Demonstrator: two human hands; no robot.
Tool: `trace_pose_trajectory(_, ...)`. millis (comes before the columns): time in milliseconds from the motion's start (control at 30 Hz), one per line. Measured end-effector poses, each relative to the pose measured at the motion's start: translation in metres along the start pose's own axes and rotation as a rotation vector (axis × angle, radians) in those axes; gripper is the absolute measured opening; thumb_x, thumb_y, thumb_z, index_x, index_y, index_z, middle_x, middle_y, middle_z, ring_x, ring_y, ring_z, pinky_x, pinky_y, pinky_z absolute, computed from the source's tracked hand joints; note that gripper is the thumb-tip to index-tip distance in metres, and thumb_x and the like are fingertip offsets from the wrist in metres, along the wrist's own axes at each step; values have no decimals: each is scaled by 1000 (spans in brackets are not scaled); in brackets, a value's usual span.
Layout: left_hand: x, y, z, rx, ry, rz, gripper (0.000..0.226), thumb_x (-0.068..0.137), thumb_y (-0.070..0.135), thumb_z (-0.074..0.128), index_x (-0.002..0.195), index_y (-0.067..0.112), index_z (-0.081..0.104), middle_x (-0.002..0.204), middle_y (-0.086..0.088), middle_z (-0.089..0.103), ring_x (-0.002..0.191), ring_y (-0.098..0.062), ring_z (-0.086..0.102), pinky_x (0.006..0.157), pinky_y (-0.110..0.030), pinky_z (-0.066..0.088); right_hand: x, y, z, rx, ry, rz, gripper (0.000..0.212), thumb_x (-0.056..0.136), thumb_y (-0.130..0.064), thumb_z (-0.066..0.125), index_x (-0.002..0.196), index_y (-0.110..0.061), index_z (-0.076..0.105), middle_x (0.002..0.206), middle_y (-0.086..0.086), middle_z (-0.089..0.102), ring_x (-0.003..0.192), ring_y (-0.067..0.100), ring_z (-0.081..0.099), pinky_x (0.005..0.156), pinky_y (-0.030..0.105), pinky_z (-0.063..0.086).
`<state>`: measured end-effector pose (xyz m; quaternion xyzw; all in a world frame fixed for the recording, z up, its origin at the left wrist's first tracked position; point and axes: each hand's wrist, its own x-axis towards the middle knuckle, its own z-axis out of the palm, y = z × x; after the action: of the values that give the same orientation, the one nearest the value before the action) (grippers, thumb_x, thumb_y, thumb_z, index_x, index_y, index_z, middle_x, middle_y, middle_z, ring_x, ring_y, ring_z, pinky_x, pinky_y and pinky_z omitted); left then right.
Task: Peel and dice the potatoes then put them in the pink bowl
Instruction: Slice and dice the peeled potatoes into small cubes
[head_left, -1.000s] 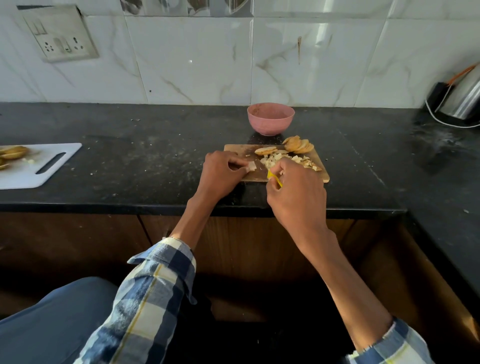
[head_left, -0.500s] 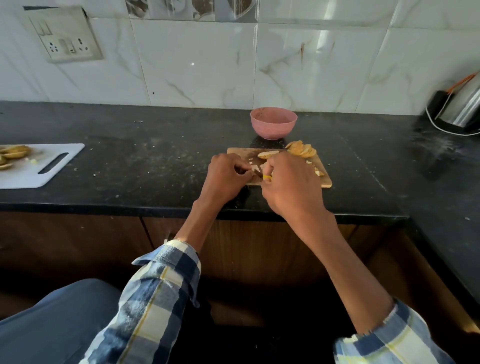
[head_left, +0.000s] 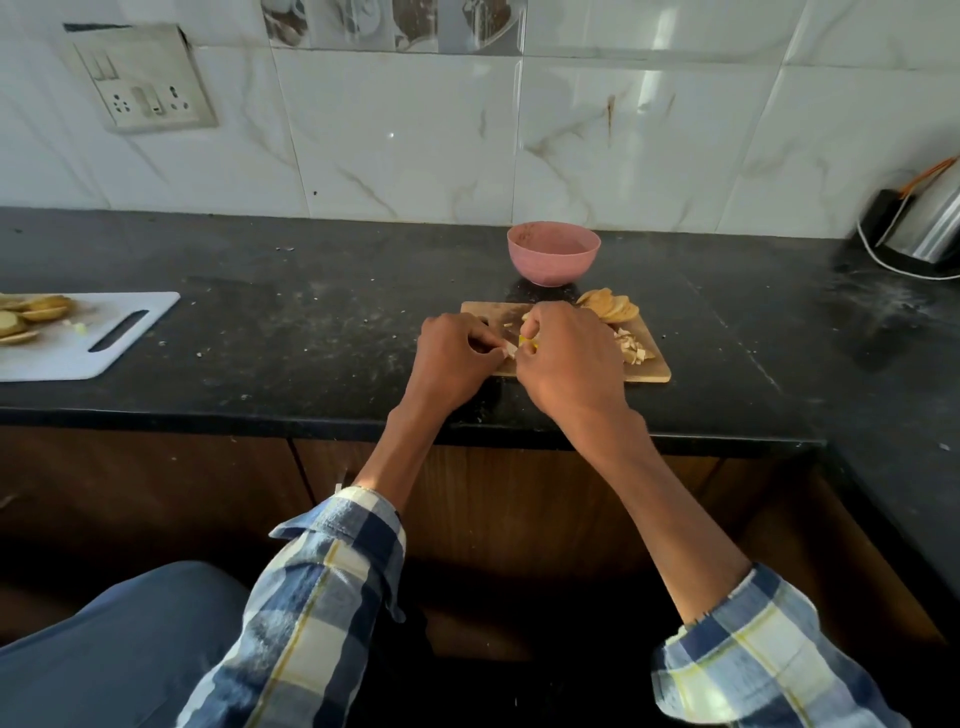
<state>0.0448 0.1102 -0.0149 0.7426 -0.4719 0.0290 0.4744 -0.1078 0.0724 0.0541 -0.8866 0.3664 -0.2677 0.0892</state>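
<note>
While both my hands work over the wooden cutting board (head_left: 644, 370), my left hand (head_left: 452, 358) curls its fingers onto a pale potato piece (head_left: 510, 351). My right hand (head_left: 569, 358) grips a yellow-handled tool (head_left: 529, 340), its blade hidden. Diced potato (head_left: 631, 349) lies at the board's right, slices (head_left: 610, 307) at its far corner. Just behind stands the pink bowl (head_left: 553, 254).

Wooden board (head_left: 644, 370) (matt), glossy tiles (head_left: 405, 135), seemingly plastic bowl (head_left: 553, 260).
</note>
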Motion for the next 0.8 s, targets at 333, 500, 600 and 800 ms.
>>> trace_pose_trajectory(333, 1, -2, 3, 19, 12, 35, 7, 82, 9, 84, 82, 16, 84, 79, 11, 74, 78, -3, 68, 73, -8, 50, -18, 11, -23, -55, -60, 25, 20, 91, -24, 77, 110, -19, 73, 99, 1, 72, 84, 17, 67, 69, 31, 51)
trace_pose_trajectory(500, 1, -4, 2, 22, 15, -3, 8, 84, 14, 85, 90, 18, 85, 87, 10, 78, 79, 5, 67, 76, 0, 43, -23, 18, -39, 12, -47, 14, 13, 92, -22, 76, 105, -21, 77, 90, -5, 62, 73, 9, 50, 65, 26, 40)
trace_pose_trajectory(600, 1, -6, 0, 20, 43, -34, 13, 84, 14, 85, 96, 20, 85, 95, 6, 80, 80, 6, 67, 78, -2, 45, -21, 15, -29, 35, -1, 5, 13, 92, -24, 76, 105, -23, 74, 82, -10, 57, 68, 6, 54, 55, 22, 35)
trace_pose_trajectory(800, 2, -4, 1, 11, 39, -36, 11, 83, 8, 82, 88, 17, 85, 81, 8, 77, 75, -6, 70, 76, -15, 56, -7, 7, -2, 21, 27, 6, 20, 93, -26, 76, 112, -21, 72, 100, -2, 72, 85, 13, 66, 67, 27, 50)
